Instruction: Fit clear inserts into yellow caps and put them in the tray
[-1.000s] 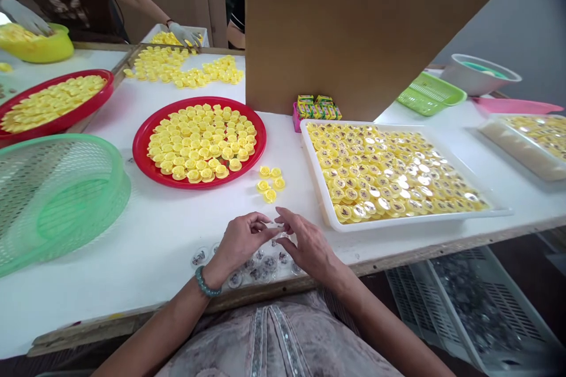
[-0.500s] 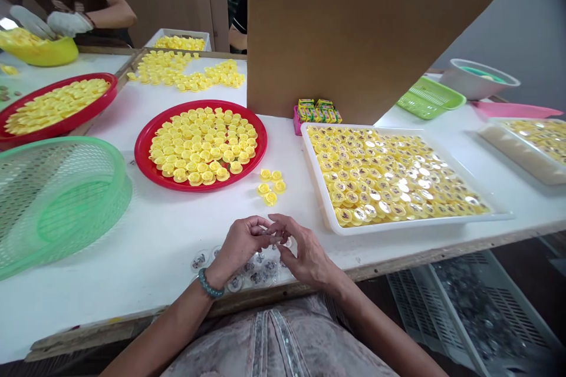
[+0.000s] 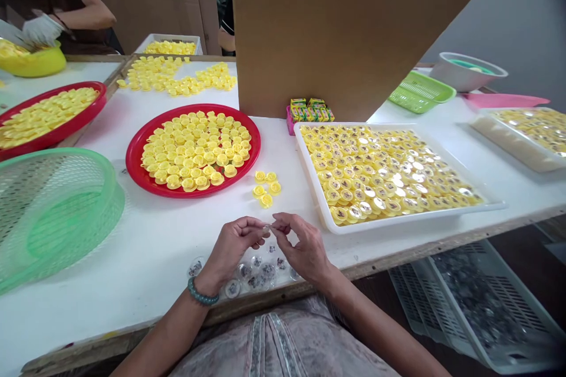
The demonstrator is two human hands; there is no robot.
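My left hand [image 3: 232,248] and my right hand [image 3: 306,250] meet at the fingertips above the table's front edge. Both are closed in a pinch on something tiny, too small to make out. Below them lie several clear round discs with small printed pictures [image 3: 267,271], partly hidden by the left hand. Just beyond my fingers is a small group of yellow flower-shaped pieces [image 3: 266,200]. A red round tray [image 3: 132,172] full of similar yellow pieces stands behind, to the left. To the right, a white tray [image 3: 328,219] holds rows of yellow pieces topped with shiny printed discs.
A green mesh basket [image 3: 104,188] stands at left, near another red tray [image 3: 101,94]. A cardboard panel [image 3: 309,29] rises behind a pink box [image 3: 290,122] of small packets. Across the table, a gloved person handles a yellow bowl [image 3: 53,60]. Crates [image 3: 486,306] sit below at right.
My hands have drawn slightly apart, with only the fingertips meeting now. The discs beneath show more. The view has shifted a little to the right.
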